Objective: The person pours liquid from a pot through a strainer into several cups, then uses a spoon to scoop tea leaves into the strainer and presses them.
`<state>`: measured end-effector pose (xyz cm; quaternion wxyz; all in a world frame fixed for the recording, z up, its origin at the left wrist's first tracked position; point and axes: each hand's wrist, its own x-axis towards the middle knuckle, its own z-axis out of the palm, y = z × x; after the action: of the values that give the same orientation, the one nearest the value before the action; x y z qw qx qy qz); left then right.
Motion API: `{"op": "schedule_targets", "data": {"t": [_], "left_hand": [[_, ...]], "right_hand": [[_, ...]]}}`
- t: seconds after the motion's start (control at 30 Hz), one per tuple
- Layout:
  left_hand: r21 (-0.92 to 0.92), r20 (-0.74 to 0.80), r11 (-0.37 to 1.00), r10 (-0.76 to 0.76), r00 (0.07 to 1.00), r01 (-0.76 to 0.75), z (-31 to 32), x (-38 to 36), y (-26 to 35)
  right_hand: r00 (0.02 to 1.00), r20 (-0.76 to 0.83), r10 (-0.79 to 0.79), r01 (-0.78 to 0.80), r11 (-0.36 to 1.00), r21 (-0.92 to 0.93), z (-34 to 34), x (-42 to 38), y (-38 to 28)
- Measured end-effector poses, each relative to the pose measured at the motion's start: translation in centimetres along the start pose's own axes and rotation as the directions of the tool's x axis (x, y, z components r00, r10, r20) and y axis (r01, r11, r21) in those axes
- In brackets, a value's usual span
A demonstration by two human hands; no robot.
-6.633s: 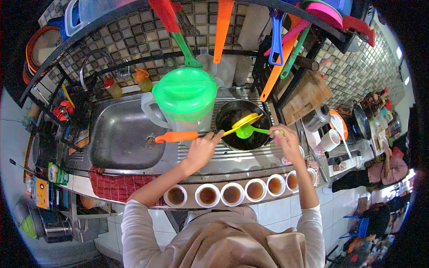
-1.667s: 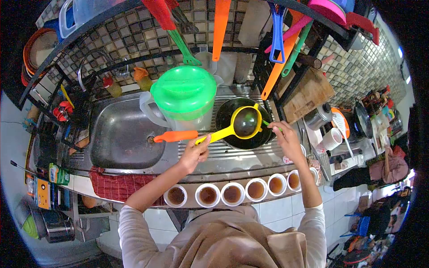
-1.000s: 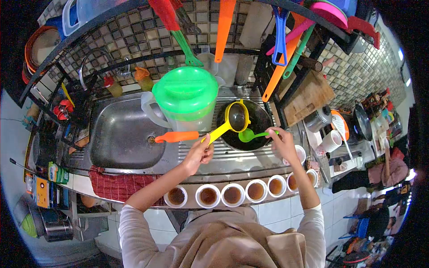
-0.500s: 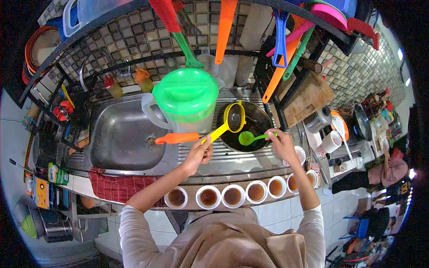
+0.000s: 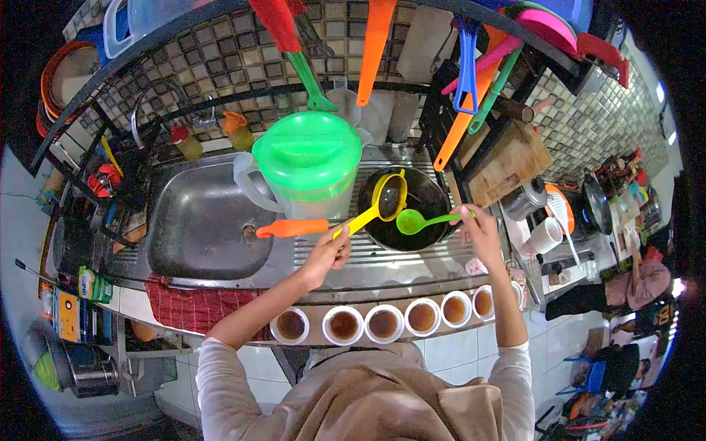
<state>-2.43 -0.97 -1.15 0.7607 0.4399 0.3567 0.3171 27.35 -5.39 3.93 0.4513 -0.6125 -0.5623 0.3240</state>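
My left hand point(image 5: 329, 255) is closed round the handle of a yellow strainer point(image 5: 388, 197), whose mesh bowl hangs over a dark pot point(image 5: 421, 241). The handle of a green ladle point(image 5: 412, 221) is pinched in my right hand point(image 5: 478, 234), and its bowl is over the pot, just below the strainer. Dark liquid seems to be inside the pot. Along the counter's front edge stands a row of several white cups point(image 5: 383, 323) with brown liquid. Left of the pot is a clear pitcher with a green lid point(image 5: 307, 151); an orange-handled utensil point(image 5: 294, 228) lies in front of it.
A steel sink point(image 5: 209, 220) is at the left, with a red cloth point(image 5: 195, 305) at its front edge. Utensils hang overhead, including a green spatula point(image 5: 312, 84). Stacked cups point(image 5: 543, 237) and a lidded pot point(image 5: 524, 200) stand right. Another person point(image 5: 636, 283) is at far right.
The green ladle has shifted slightly right and up with my right hand. The strainer has moved a little right and remains over the pot.
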Motion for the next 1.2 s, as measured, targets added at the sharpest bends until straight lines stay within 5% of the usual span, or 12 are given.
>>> {"op": "schedule_targets", "data": {"t": [0.27,0.33,0.4,0.47,0.67,0.87,1.03,1.1,1.2], "left_hand": [[-0.058,0.047,0.996,-0.072,0.996,0.075,0.3,-0.1,0.2],[-0.061,0.055,0.996,-0.065,0.996,0.068,0.3,0.0,0.1],[-0.065,0.062,0.996,-0.056,0.996,0.06,0.3,-0.1,0.1],[0.026,0.03,1.0,-0.011,0.999,0.01,0.4,-0.1,0.1],[0.226,0.062,0.959,0.159,0.985,-0.169,0.1,0.4,-1.2],[0.506,0.089,0.81,0.291,0.953,-0.295,0.2,0.5,-1.5],[0.478,0.08,0.838,0.256,0.963,-0.262,0.6,0.1,-0.5],[0.446,0.061,0.865,0.226,0.972,-0.229,0.5,0.1,-0.4],[0.407,0.063,0.885,0.22,0.973,-0.227,0.4,0.4,-0.6]], "right_hand": [[0.994,-0.045,-0.099,0.097,0.994,-0.045,0.9,0.0,-1.3],[0.977,-0.019,-0.214,0.209,0.968,-0.142,1.5,-0.2,-1.5],[0.987,0.017,-0.161,0.161,0.961,-0.226,1.4,-0.5,-2.1],[0.946,0.044,-0.32,0.32,0.911,-0.26,1.3,-0.4,-2.2],[0.903,0.234,-0.361,0.423,0.843,-0.332,1.2,-0.7,-2.5],[0.929,0.154,-0.336,0.369,0.872,-0.323,1.4,-1.1,-2.0],[0.918,0.112,-0.38,0.395,0.86,-0.322,1.4,-1.1,-1.6],[0.975,0.075,-0.207,0.219,0.946,-0.238,1.3,-1.2,-1.5],[0.96,0.039,-0.277,0.276,0.915,-0.294,1.5,-1.2,-1.4]]}}
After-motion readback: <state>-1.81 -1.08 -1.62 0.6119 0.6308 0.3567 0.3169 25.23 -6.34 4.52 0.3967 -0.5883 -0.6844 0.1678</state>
